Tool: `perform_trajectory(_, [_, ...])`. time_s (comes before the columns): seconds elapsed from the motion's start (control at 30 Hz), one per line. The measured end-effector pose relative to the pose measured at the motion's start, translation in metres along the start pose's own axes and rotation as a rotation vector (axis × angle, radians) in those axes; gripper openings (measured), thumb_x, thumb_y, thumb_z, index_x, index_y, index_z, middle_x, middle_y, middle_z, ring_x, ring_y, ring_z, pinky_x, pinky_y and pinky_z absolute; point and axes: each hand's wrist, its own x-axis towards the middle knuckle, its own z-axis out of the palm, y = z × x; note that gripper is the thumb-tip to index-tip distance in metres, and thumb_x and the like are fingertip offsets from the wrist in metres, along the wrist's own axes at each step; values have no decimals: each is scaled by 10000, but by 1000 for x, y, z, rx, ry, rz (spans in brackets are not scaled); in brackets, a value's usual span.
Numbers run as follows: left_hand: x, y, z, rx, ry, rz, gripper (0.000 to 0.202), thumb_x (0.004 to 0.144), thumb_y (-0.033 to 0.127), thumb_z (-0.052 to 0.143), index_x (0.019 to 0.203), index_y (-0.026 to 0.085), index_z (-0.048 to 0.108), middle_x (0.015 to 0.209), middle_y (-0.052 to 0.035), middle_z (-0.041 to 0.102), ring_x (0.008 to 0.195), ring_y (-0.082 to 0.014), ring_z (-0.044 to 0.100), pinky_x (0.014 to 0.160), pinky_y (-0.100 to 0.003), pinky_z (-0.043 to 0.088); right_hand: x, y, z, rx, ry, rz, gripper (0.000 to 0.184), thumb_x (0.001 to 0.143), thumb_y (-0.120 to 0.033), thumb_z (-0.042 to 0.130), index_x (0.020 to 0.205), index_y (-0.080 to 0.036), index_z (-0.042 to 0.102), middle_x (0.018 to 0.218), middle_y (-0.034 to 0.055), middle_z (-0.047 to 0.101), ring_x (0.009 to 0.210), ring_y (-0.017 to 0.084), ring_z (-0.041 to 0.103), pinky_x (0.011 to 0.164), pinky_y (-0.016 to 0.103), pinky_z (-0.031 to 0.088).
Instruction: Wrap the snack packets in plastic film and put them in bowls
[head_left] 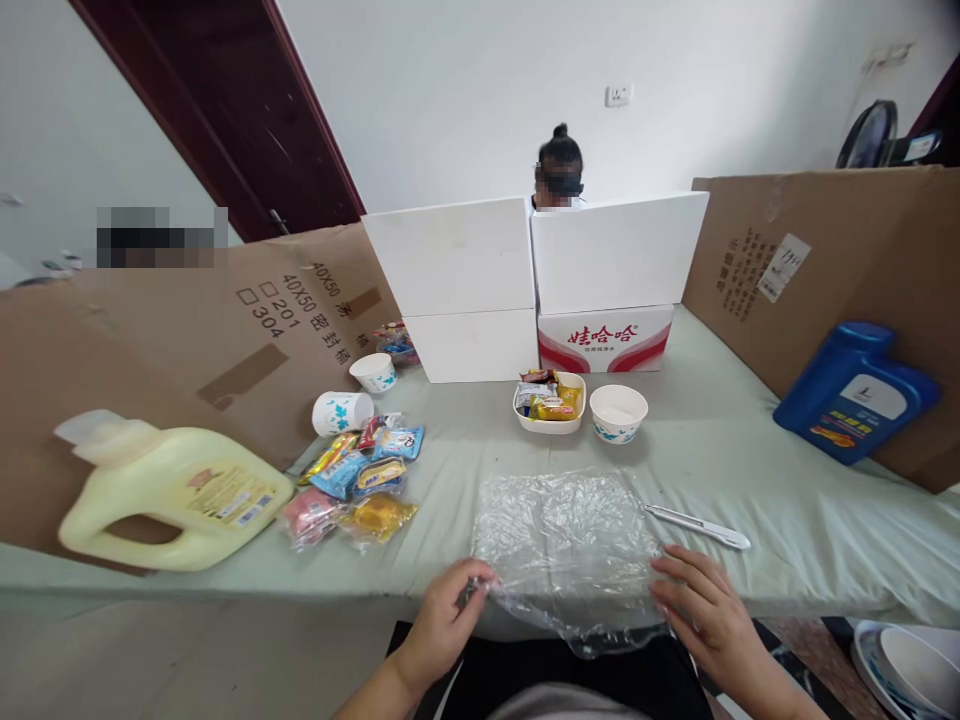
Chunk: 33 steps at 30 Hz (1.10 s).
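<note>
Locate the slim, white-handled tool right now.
In the head view, the tool lies right of centre on the pale green cloth, beside the clear, crinkled plastic film and just beyond the right hand.

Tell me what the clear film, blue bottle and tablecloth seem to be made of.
Clear film: thin, glossy plastic, judging by its see-through crinkles and bright glints.
Blue bottle: probably rigid moulded plastic, smooth with a soft sheen.
Tablecloth: matte fabric perhaps, given its soft creases, though coated cloth is possible.
</note>
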Motion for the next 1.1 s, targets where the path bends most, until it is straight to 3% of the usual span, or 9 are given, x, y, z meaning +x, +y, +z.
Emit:
perform_trajectory(0.07, [7,0,1,-84,92,-157,206,918,357,503,924,191,625,753,-27,694,653,-163,669,626,-270,561,9,-8,-5,201,-32,90,215,930,-338,481,960,-285,688,1097,56,682,1171,246,556,958,398,468])
perform_trajectory(0.17, [21,-5,3,-97,217,-282,303,905,443,491,930,172,624,689,-11,681,535,-148,634,554,-253,533,22,-13,-2,381,-22,285,305,947,-407,405,917,-251,665,944,63,703,917,213,659,780,322,535])
perform_trajectory(0.27, [38,-13,5,100,274,-315,312,916,433,451,925,186,641,702,-14,689,553,-156,638,547,-248,502,33,-13,9,384,7,492,336,930,-465,387,892,-236,630,783,38,695,700,194,660,630,294,519])
perform_trajectory(0.4, [58,-24,10,493,280,-257,227,912,316,454,945,213,654,810,-39,719,703,-204,671,673,-299,496,42,-13,23,193,-1,629,365,896,-431,374,1116,-210,562,673,11,656,590,218,635,551,325,465])
perform_trajectory(0.53, [68,-33,18,659,229,-208,173,880,249,491,924,183,644,766,-65,683,777,-250,647,737,-355,494,47,-20,26,57,14,609,502,879,-404,376,1323,-174,419,709,8,646,586,226,633,513,321,414])
perform_trajectory(0.67, [65,-39,24,596,259,-190,219,871,278,506,1019,155,612,765,-64,644,800,-251,629,736,-371,511,50,-26,25,26,97,556,566,900,-460,394,1391,-184,335,813,28,651,621,213,640,530,311,421])
perform_trajectory(0.77, [61,-42,25,463,302,-168,302,882,332,499,1114,148,561,805,-53,635,782,-227,629,759,-379,520,52,-27,25,-13,145,494,528,929,-461,368,1372,-174,370,814,38,646,667,212,639,586,322,454])
perform_trajectory(0.9, [60,-47,25,334,296,-174,325,850,255,492,1162,172,525,854,-39,647,792,-197,646,785,-357,526,53,-23,29,-135,174,374,405,944,-337,331,1287,-187,486,861,74,669,803,233,642,699,351,476])
perform_trajectory(1.1, [60,-55,29,340,242,-214,303,855,193,476,1152,178,536,872,-35,653,785,-186,654,789,-353,534,45,-18,36,-276,86,280,359,915,-227,353,1193,-206,580,872,81,666,877,254,601,770,378,461])
